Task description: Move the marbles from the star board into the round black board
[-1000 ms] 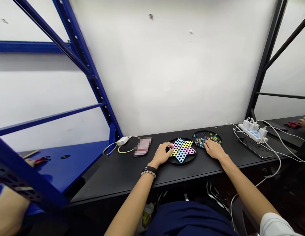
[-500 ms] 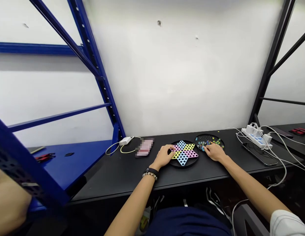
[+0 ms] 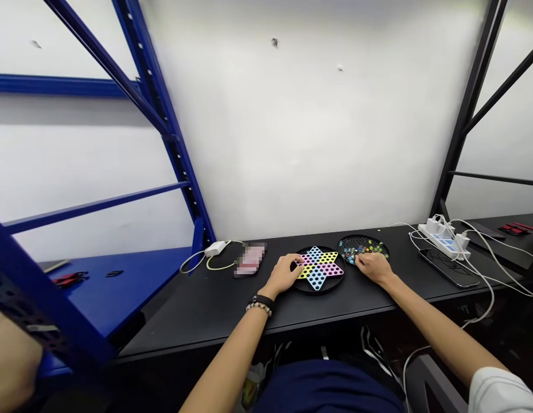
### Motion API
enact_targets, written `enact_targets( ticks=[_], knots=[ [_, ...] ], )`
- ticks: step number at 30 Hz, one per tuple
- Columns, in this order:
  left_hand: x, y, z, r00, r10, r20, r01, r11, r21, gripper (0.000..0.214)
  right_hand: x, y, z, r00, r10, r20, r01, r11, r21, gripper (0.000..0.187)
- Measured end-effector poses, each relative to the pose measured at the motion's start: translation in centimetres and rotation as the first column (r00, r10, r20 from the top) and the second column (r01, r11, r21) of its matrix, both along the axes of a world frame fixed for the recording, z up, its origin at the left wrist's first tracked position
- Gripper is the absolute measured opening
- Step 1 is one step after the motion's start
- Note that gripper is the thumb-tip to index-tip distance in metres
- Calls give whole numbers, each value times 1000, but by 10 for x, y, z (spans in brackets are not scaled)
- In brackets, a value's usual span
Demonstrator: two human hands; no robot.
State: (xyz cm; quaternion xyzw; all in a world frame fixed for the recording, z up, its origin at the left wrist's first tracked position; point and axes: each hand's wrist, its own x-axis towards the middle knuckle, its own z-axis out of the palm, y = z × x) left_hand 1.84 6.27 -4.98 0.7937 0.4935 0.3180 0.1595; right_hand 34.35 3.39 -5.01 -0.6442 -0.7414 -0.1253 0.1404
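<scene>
My left hand [image 3: 282, 275] lies relaxed, fingers on a star-shaped plastic Chinese checkers board [image 3: 319, 279]; my right hand [image 3: 373, 268] curls against glass marbles [image 3: 356, 246] in a round black tray [image 3: 363, 237], any grip hidden.

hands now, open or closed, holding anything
Left hand: curled on star board edge, holding unclear.
Right hand: curled at marbles in black tray, holding unclear.

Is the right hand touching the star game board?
Apart. The head view shows the right hand beside the marble tray, with dark tabletop showing between its fingertips and the rim of the Chinese checkers board.
</scene>
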Motion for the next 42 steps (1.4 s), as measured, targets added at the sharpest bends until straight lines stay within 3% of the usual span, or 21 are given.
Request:
enact_targets(
  ticks=[6,10,13,15,16,17,19,21,22,23,25,29,35,37,39,40,42],
  knots=[
    [0,0,0,1000,3,-3,-3,1000,-8,23,-9,-19,-2,989,149,14,-149,989,-16,46],
    [0,-1,0,1000,3,-6,-3,1000,-5,23,-14,-34,-2,967,249,-61,-252,967,-38,41],
    [0,-1,0,1000,5,-3,-5,1000,-3,24,-14,-36,-2,922,302,-240,-321,946,-41,42],
    [-1,-1,-1,1000,3,-2,-3,1000,-2,24,-12,-32,-2,819,302,-487,-325,945,39,48],
    [-1,-1,-1,1000,2,-2,-2,1000,-1,24,-11,-28,-1,708,281,-648,-290,952,95,50],
    [-1,0,-1,1000,1,-2,-1,1000,1,25,-9,-24,0,537,246,-807,-233,963,138,52],
    [-2,0,-2,1000,1,-2,-1,1000,8,24,-3,-16,6,57,127,-990,-130,984,119,50],
    [-2,0,-2,1000,1,-2,-1,1000,13,24,3,-9,12,-387,-48,-921,-167,986,19,43],
    [-2,0,-2,1000,2,-3,-2,1000,15,24,5,-7,15,-528,-141,-837,-226,974,-22,41],
    [-2,0,-2,1000,3,-5,-3,1000,15,24,7,-6,17,-615,-225,-756,-292,955,-47,41],
    [-2,0,-2,1000,6,-9,-6,1000,15,23,9,-4,19,-681,-347,-645,-400,914,-70,41],
    [-2,0,-2,1000,8,-13,-8,1000,13,22,7,-3,17,-617,-440,-652,-505,857,-101,27],
    [-3,2,-4,1000,2,-20,-2,1000,10,24,27,-1,15,-564,-271,-780,-367,929,-57,24],
    [-3,2,-4,1000,2,-16,-2,1000,16,24,39,1,17,-491,-219,-843,-316,947,-62,24],
    [-3,1,-4,1000,3,-15,-3,1000,20,24,49,4,20,-313,-168,-935,-213,972,-104,23],
    [-3,1,-3,1000,2,-16,-2,1000,20,24,53,7,21,-164,-146,-976,-136,983,-124,23],
    [-2,0,-2,1000,4,-18,-3,1000,20,24,58,11,24,247,-153,-957,33,988,-149,22]
  ],
)
